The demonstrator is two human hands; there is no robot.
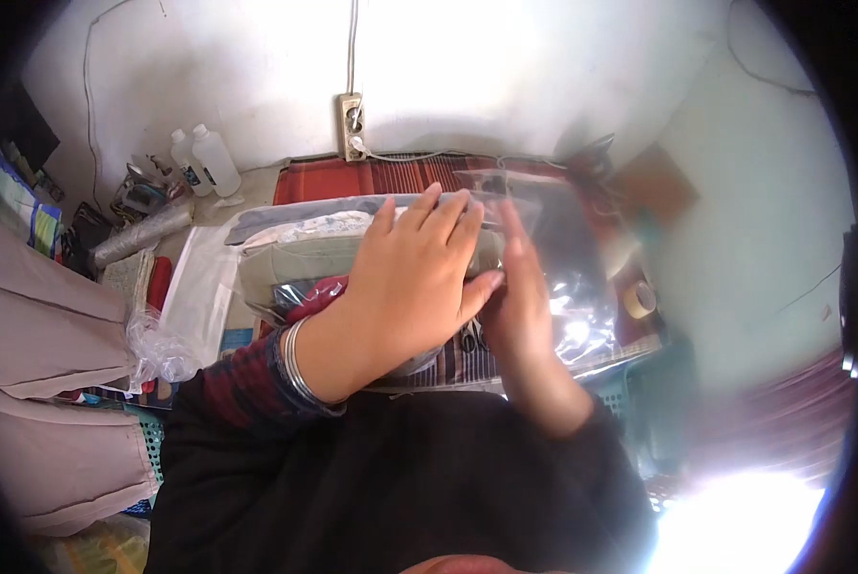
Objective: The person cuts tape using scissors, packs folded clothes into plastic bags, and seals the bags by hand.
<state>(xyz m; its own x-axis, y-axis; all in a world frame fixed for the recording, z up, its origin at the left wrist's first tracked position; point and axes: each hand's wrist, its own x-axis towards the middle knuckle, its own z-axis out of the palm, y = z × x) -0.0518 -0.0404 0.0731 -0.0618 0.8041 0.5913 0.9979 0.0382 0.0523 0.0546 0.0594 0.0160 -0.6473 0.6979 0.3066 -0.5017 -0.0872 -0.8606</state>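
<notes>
My left hand point(415, 263) is spread flat, palm down, over a pile of folded clothes point(295, 258), with bangles and a plaid cuff at its wrist. Grey, patterned white, olive and dark red fabrics show in the pile. Just right of it, my right hand point(523, 311) is held edge-on with fingers stretched out, partly blurred; nothing shows in it. Clear plastic sheeting point(582, 325) lies by the right hand, shiny with glare. Dark scissor handles point(469, 337) peek out between the hands. Whether either hand presses on the pile is hard to tell.
A striped cloth point(305, 182) covers the table. At right lies a tape roll point(639, 299). White plastic point(199, 287) and crumpled clear plastic point(161, 349) are at left. Two bottles point(217, 163) stand near the wall, where a power strip point(352, 126) hangs.
</notes>
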